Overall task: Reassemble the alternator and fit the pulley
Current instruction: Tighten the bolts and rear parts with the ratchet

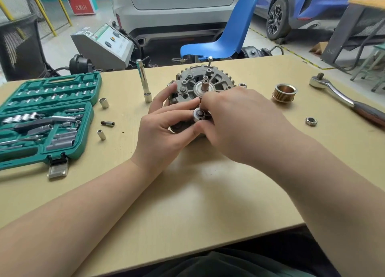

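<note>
1. Tabletop [187,193] of pale, smooth wood laminate spreads under both my forearms.
2. Socket set case [48,118], green moulded plastic, lies open at my left, its ribbed slots filled with chrome sockets and bits.
3. Alternator [205,82] sits mid-table just beyond my hands: a round, grey cast-metal housing with a toothed, finned rim and a short coppery shaft standing up from a bright bearing ring.
4. My left hand [164,128] curls round the housing's near-left side, fingers wrapped on the casting.
5. My right hand [239,122] bends over the near edge, fingertips pinching at a small round knurled metal part [199,114]; whether I truly grip it I cannot tell.
6. Ratchet wrench [341,98], polished chrome with a dark handle, lies far right.
7. Extension bar [143,81], a slim mirror-bright cylinder, lies left of the alternator.
8. Pulley [284,92], brassy and grooved, rests right of the alternator, well apart.
9. Hex nut [311,121] lies nearer me than the pulley.
</note>
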### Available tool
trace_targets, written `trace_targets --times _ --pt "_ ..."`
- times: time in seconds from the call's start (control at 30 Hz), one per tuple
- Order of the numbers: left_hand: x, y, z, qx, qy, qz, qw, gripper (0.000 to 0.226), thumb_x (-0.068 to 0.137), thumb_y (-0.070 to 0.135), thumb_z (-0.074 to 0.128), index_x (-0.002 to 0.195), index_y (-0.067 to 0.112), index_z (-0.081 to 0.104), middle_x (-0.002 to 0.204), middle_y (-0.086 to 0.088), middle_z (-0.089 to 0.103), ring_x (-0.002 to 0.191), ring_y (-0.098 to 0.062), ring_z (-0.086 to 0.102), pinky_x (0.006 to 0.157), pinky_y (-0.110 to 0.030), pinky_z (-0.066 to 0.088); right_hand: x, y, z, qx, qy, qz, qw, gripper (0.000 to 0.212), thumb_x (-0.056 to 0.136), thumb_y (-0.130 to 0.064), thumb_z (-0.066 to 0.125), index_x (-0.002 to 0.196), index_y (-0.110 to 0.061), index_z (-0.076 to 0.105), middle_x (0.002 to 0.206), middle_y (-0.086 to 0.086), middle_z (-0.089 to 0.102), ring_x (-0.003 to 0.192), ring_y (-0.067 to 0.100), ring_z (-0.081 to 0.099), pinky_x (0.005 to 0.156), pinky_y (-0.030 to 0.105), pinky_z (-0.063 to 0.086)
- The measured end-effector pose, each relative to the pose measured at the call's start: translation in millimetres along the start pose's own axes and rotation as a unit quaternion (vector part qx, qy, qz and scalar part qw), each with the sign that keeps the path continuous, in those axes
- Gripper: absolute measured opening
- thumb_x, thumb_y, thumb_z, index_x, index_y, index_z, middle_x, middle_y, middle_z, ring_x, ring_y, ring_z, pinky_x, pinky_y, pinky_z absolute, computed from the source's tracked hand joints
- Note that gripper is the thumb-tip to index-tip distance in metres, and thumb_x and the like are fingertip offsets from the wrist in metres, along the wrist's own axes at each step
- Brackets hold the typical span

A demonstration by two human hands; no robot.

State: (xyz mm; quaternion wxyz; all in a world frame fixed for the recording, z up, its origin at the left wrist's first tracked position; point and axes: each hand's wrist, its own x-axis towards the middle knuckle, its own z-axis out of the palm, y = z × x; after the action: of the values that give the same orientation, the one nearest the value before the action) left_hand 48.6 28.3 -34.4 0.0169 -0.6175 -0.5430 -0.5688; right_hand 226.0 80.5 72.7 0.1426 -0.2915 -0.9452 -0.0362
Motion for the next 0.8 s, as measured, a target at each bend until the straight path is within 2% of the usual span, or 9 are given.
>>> trace_targets --times 0.1,0.23,0.33,0.37,0.43,0.5,0.6,0.73,0.8 --pt "-0.5 -0.3 0.4 -0.001 0.005 -0.006 1.000 0.018 0.092 0.028 0.083 0.105 0.016 0.085 0.126 0.004 0.077 0.152 -0.022 0.045 0.123 -0.042 0.039 -2.5 -3.8 4.0 0.027 0.001 0.019 0.999 0.022 0.102 -0.039 0.057 0.096 -0.028 0.039 0.076 -0.004 0.032 0.082 0.029 0.042 0.068 0.036 0.031" --pt "1.1 -0.5 -0.5 -0.006 -0.003 0.015 1.000 0.012 0.092 0.017 0.086 0.099 0.025 0.081 0.122 0.004 0.078 0.146 -0.030 0.053 0.126 -0.044 0.034 2.2 3.9 1.5 0.010 0.007 -0.036 0.999 0.018 0.098 -0.025 0.062 0.096 -0.029 0.045 0.084 -0.004 0.049 0.086 0.029 0.050 0.068 0.039 0.042" --pt "2.4 -1.8 0.1 0.010 -0.001 0.031 0.999 0.009 0.093 0.015 0.087 0.093 0.023 0.081 0.110 0.004 0.081 0.123 -0.041 0.067 0.127 -0.049 0.033 8.6 11.0 -7.3 0.000 -0.022 -0.081 0.996 0.021 0.098 -0.021 0.063 0.113 -0.034 0.060 0.100 -0.005 0.060 0.098 0.026 0.056 0.081 0.042 0.049" --pt "1.9 -3.0 0.3 0.013 -0.002 0.029 0.999 0.003 0.093 0.016 0.087 0.092 0.017 0.084 0.112 0.003 0.081 0.126 -0.039 0.065 0.126 -0.050 0.034 10.2 12.1 -8.9 0.004 -0.030 -0.078 0.997 0.021 0.098 -0.023 0.063 0.114 -0.035 0.061 0.100 -0.005 0.061 0.098 0.026 0.056 0.081 0.042 0.050" --pt "0.8 -3.2 0.1 0.014 -0.003 0.018 1.000 0.009 0.093 0.015 0.086 0.102 0.011 0.086 0.122 -0.001 0.079 0.143 -0.034 0.056 0.126 -0.051 0.034 9.5 10.4 -7.0 0.002 -0.015 -0.054 0.998 0.009 0.098 -0.033 0.063 0.103 -0.034 0.056 0.090 -0.003 0.056 0.090 0.029 0.054 0.072 0.041 0.047" --pt "0.1 -2.3 -0.6 0.011 -0.005 0.017 1.000 0.016 0.094 0.019 0.084 0.109 0.013 0.084 0.127 0.000 0.077 0.151 -0.027 0.049 0.126 -0.050 0.035 4.9 5.7 0.5 0.006 0.006 -0.022 1.000 0.019 0.099 -0.039 0.061 0.096 -0.030 0.043 0.076 -0.003 0.040 0.083 0.030 0.047 0.067 0.037 0.036" --pt "-1.5 -1.4 -0.5 0.014 0.000 0.004 1.000 0.024 0.092 0.021 0.081 0.114 0.011 0.083 0.127 -0.001 0.077 0.153 -0.024 0.045 0.124 -0.049 0.039 -4.9 -7.5 13.5 0.026 0.026 0.023 0.999 0.030 0.103 -0.045 0.054 0.099 -0.024 0.033 0.071 -0.006 0.022 0.078 0.028 0.038 0.069 0.035 0.031" --pt "-1.9 -1.5 -1.0 0.007 -0.004 0.003 1.000 0.021 0.088 0.008 0.084 0.108 0.016 0.082 0.125 0.001 0.076 0.152 -0.028 0.046 0.123 -0.048 0.039 -7.4 -8.1 17.6 0.043 0.051 0.039 0.997 0.028 0.103 -0.047 0.055 0.097 -0.025 0.038 0.069 -0.007 0.024 0.078 0.028 0.038 0.066 0.035 0.029" --pt "-0.3 -1.0 -1.3 0.002 -0.007 0.013 1.000 0.014 0.092 0.014 0.083 0.104 0.020 0.081 0.125 0.001 0.076 0.151 -0.029 0.047 0.124 -0.049 0.038 -2.6 -1.2 9.0 0.014 0.054 0.004 0.998 0.017 0.100 -0.042 0.060 0.097 -0.027 0.053 0.073 -0.005 0.042 0.079 0.030 0.044 0.063 0.036 0.030"
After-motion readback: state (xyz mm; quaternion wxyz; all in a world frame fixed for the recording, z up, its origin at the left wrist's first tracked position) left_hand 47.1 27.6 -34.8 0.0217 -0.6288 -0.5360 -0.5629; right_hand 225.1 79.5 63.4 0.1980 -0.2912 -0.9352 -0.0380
